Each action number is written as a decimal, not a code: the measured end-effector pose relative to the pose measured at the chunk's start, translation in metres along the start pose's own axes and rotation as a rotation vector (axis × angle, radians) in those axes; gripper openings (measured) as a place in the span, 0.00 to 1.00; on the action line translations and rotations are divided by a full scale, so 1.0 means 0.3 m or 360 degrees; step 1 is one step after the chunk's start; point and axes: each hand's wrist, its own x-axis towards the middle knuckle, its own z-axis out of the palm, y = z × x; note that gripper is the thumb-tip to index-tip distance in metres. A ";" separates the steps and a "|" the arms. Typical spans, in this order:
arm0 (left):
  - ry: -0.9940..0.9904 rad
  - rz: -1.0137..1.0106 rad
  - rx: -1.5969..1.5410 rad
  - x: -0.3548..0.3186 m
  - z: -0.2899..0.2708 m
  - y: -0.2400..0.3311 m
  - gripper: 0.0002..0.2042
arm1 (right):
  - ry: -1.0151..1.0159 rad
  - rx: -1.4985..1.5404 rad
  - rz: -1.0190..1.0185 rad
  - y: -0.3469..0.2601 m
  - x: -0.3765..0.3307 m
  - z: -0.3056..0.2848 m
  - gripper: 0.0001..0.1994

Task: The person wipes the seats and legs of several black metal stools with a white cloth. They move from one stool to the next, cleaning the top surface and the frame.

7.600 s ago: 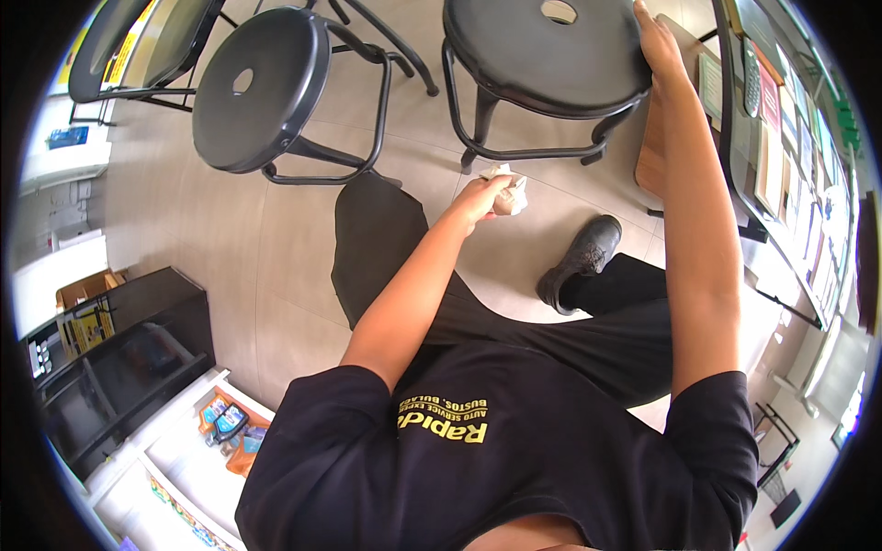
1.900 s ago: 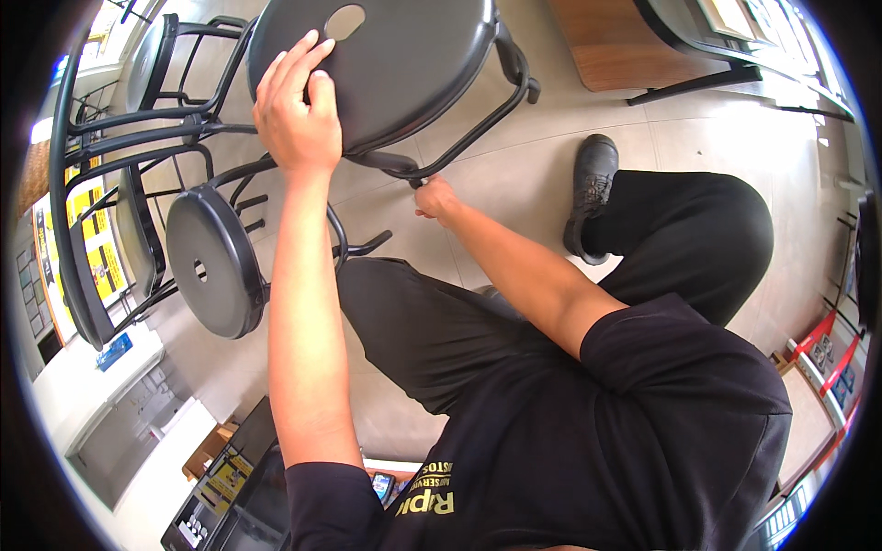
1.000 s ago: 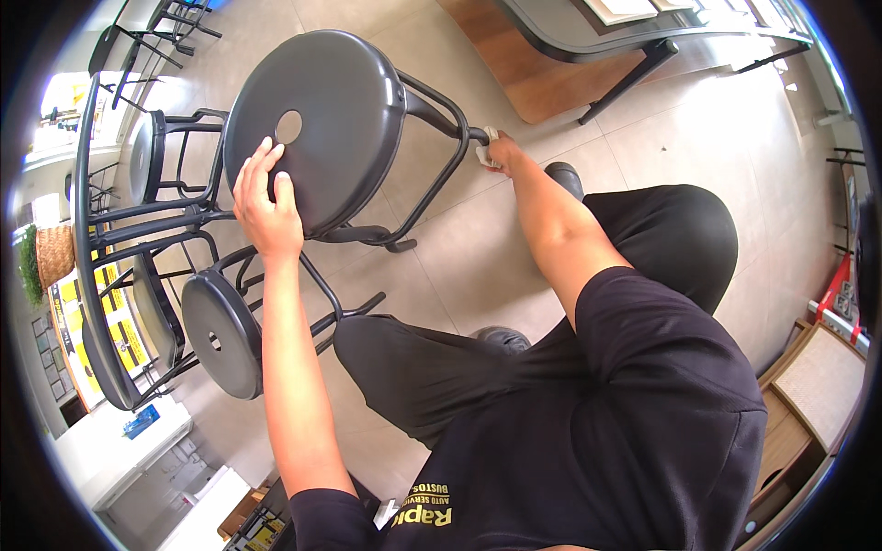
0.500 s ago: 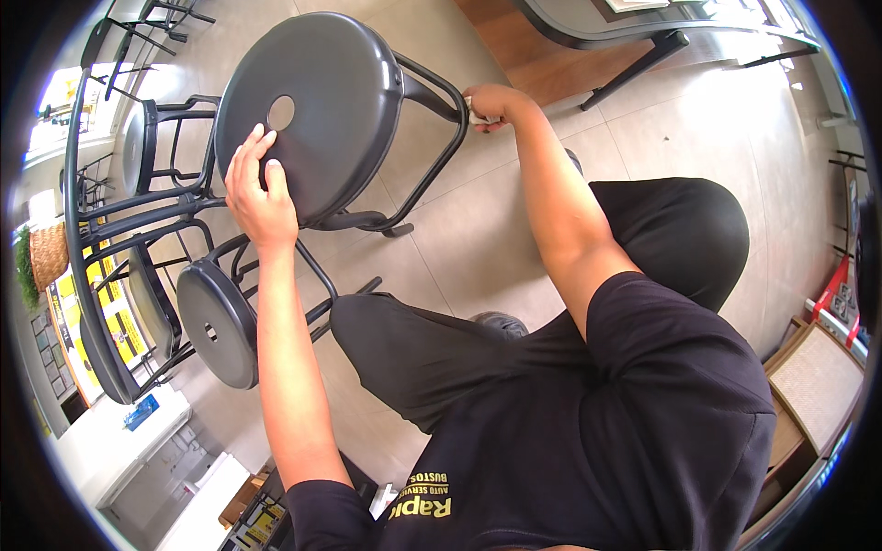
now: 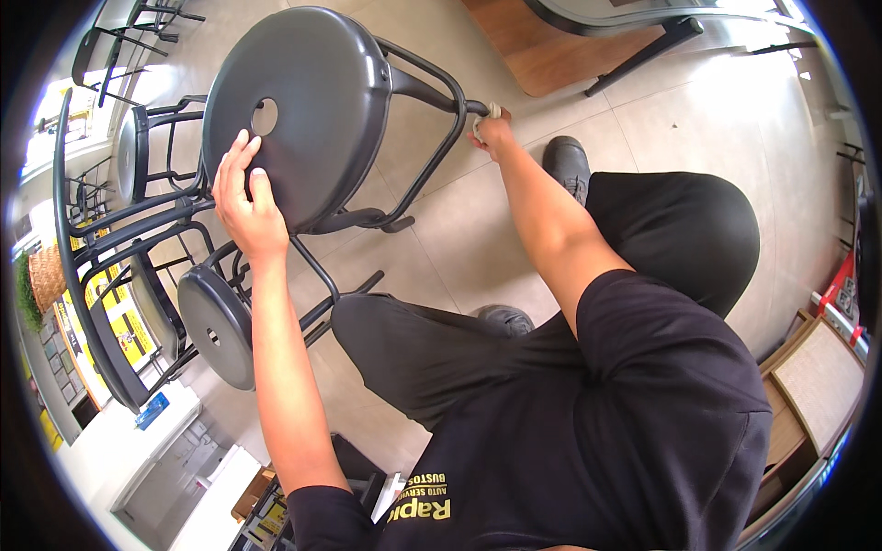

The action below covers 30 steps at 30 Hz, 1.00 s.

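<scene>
A dark grey round stool [image 5: 303, 110] is tipped on its side, its seat with a round center hole facing me. My left hand [image 5: 246, 207] rests against the near-left part of the seat, fingers stretched toward the hole and thumb apart. To the right, my right hand [image 5: 493, 133] is closed around a whitish cloth [image 5: 494, 111], pressed about the end of a stool leg. Part of the cloth is hidden by the fingers.
More dark stools stand at left, one with a round seat [image 5: 216, 326] near my left forearm. A wooden panel [image 5: 560, 46] and a dark table leg [image 5: 643, 57] are at the upper right. A woven basket [image 5: 46, 275] with a plant sits far left.
My right hand has moved slightly left and nearer, and the cloth now shows around the leg end. The stool and my left hand have shifted a little left in view. My right shoe shows more.
</scene>
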 end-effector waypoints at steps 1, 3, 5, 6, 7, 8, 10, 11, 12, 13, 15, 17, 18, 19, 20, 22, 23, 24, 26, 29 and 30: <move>-0.0007 -0.0004 0.0002 -0.004 -0.001 -0.002 0.19 | -0.0037 -0.0009 0.0038 -0.008 0.007 0.011 0.33; -0.0011 -0.0017 0.0010 -0.012 -0.003 -0.015 0.18 | -0.0088 -0.0040 0.0097 -0.027 -0.009 0.020 0.30; -0.0010 -0.0007 0.0036 -0.016 -0.009 -0.021 0.18 | -0.0129 -0.0093 0.0137 -0.074 -0.073 0.032 0.26; -0.0011 0.0002 0.0037 -0.016 -0.005 -0.017 0.18 | -0.0235 -0.0104 0.0124 -0.099 -0.084 0.020 0.24; -0.0005 0.0006 0.0028 -0.015 -0.002 -0.017 0.18 | -0.0341 -0.0114 0.0112 -0.123 -0.095 0.005 0.21; 0.0001 0.0009 0.0018 -0.012 0.001 -0.022 0.18 | -0.0445 -0.0124 0.0100 -0.147 -0.107 -0.009 0.19; 0.0013 0.0007 0.0026 -0.006 0.004 -0.029 0.19 | -0.0545 -0.0161 0.0038 -0.209 -0.154 -0.019 0.17; 0.0018 -0.0005 0.0048 -0.009 0.005 -0.033 0.19 | -0.0600 -0.0182 0.0009 -0.240 -0.182 -0.018 0.17; 0.0028 -0.0030 0.0083 -0.025 -0.006 -0.041 0.19 | -0.0645 -0.0382 -0.0090 -0.301 -0.257 0.000 0.19; 0.0039 -0.0049 0.0105 -0.043 -0.019 -0.050 0.19 | -0.0695 -0.0586 -0.0194 -0.383 -0.360 0.027 0.20; 0.0055 -0.0034 0.0105 -0.033 -0.010 -0.046 0.18 | -0.0609 -0.1065 -0.0506 -0.462 -0.405 0.045 0.24; 0.0079 0.0008 0.0093 -0.008 0.012 -0.027 0.18 | -0.0361 -0.1630 -0.0891 -0.517 -0.350 0.067 0.28; 0.0081 -0.0004 0.0116 -0.014 0.005 -0.029 0.18 | -0.0274 -0.1631 -0.0865 -0.544 -0.356 0.086 0.30; 0.0083 -0.0018 0.0141 -0.022 -0.002 -0.033 0.17 | -0.0210 -0.1519 -0.0973 -0.561 -0.367 0.107 0.30; 0.0097 -0.0030 0.0143 -0.026 -0.009 -0.037 0.17 | -0.0151 -0.1404 -0.1077 -0.575 -0.379 0.129 0.30; 0.0126 -0.0015 0.0141 -0.031 -0.013 -0.049 0.17 | -0.0253 -0.1377 -0.1070 -0.575 -0.385 0.150 0.30; 0.0140 -0.0028 0.0159 -0.039 -0.016 -0.052 0.17 | -0.0424 -0.1461 -0.0961 -0.555 -0.396 0.157 0.29; 0.0152 -0.0016 0.0150 -0.044 -0.013 -0.059 0.17 | -0.0587 -0.1545 -0.0856 -0.531 -0.386 0.161 0.29; 0.0198 0.0034 0.0108 -0.020 0.003 -0.052 0.16 | -0.0585 -0.1622 -0.0992 -0.449 -0.272 0.147 0.27; 0.0336 -0.0091 0.0091 -0.003 0.028 -0.040 0.19 | -0.0322 -0.1623 -0.1275 -0.398 -0.180 0.120 0.23; 0.0398 -0.0172 0.0062 -0.013 0.028 -0.073 0.23 | -0.0356 -0.1759 -0.1138 -0.423 -0.205 0.141 0.22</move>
